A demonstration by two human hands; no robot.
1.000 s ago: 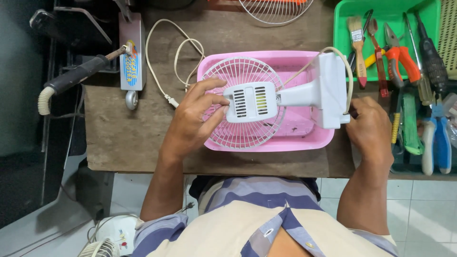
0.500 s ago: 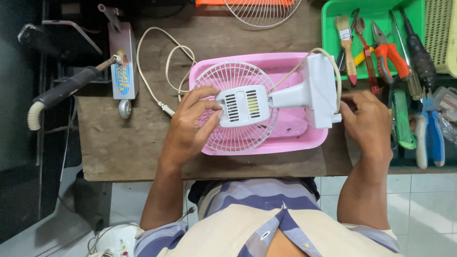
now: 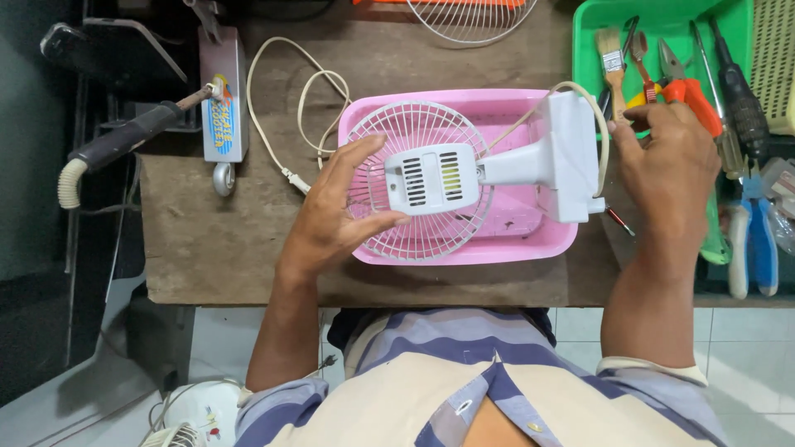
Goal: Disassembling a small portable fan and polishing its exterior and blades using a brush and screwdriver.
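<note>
Both forearms come up from the near edge, sleeves pushed back, elbows out a bit. Left hand [image 3: 335, 217] is spread wide and cupped around the white motor housing [image 3: 432, 179] of a small desk fan [image 3: 464, 178], thumb on the near side and fingers on the far side, so it's gripping that housing. The fan lies on its side over a pink plastic tray [image 3: 489, 244] in the middle of the wooden bench [image 3: 215, 240], wire grille [image 3: 406, 136] to the left and white base [image 3: 570, 153] to the right.

Right hand [image 3: 669, 161] sits just right of the base with fingers loosely curled and its thumb side toward the base edge; whether it actually touches the base or pinches anything, I can't tell.

Label-wise: a grey box-shaped gadget [image 3: 224, 91] on the far left has a colourful blue, yellow and red sticker along it. Far right is a green tray [image 3: 662, 16] with a paintbrush [image 3: 613, 58], orange-handled pliers [image 3: 691, 91] and screwdrivers. The white power cord [image 3: 310, 99] loops across the bench far of the left hand.
</note>
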